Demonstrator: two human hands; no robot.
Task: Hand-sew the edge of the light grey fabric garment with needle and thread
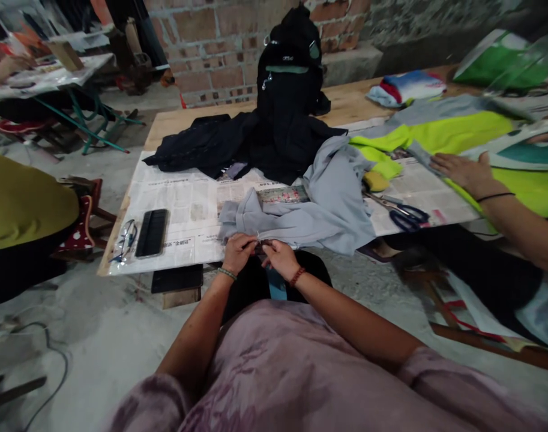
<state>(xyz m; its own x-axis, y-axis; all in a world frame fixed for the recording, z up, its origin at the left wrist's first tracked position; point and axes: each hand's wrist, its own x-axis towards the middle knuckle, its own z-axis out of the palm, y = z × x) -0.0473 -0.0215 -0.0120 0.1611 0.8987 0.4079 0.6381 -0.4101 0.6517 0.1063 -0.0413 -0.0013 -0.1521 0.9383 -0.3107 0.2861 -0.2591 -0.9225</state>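
Note:
Just off the table's front edge, my left hand [240, 251] and my right hand [281, 259] are close together, fingers pinched. Between the fingertips is a small dark piece [265, 243], with something thin and pale by the left fingers; it is too small to make out. Right behind my hands lies a crumpled grey garment [296, 222] on the newspaper-covered table [183, 204]. A light blue strip [277, 284] shows below my hands, over my dark-clad lap.
A phone [152, 233] and glasses [126, 240] lie at left. Black clothing [210, 144] and a black backpack [289, 66] sit behind. Scissors [406, 213] lie at right, where a co-worker's hand [465, 171] presses yellow-green cloth [458, 135] beside an iron [521, 147].

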